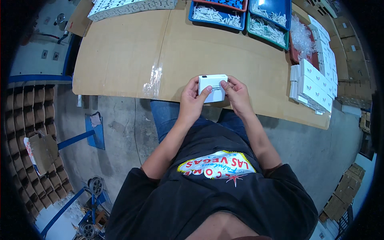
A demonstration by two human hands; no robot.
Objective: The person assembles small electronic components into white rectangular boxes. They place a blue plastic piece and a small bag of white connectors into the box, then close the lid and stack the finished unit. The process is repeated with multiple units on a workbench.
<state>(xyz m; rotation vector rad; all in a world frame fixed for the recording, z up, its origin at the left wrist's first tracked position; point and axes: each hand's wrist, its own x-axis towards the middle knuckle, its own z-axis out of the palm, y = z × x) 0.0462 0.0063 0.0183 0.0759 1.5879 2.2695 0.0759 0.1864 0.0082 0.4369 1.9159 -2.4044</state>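
Grasping a flat white case between left hand and right hand, pressing its face with both thumbs, at the near edge of the table. Probably part-way, with many white cartons already stacked by the right edge. Seemingly left: this case (shut or not, hard to tell) and loose white pieces in trays along the far edge.

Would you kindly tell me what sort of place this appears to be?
Probably a packing or assembly workshop: trays of small white pieces and stacked white boxes sit on a cardboard-topped table, with brown cartons piled at the right.
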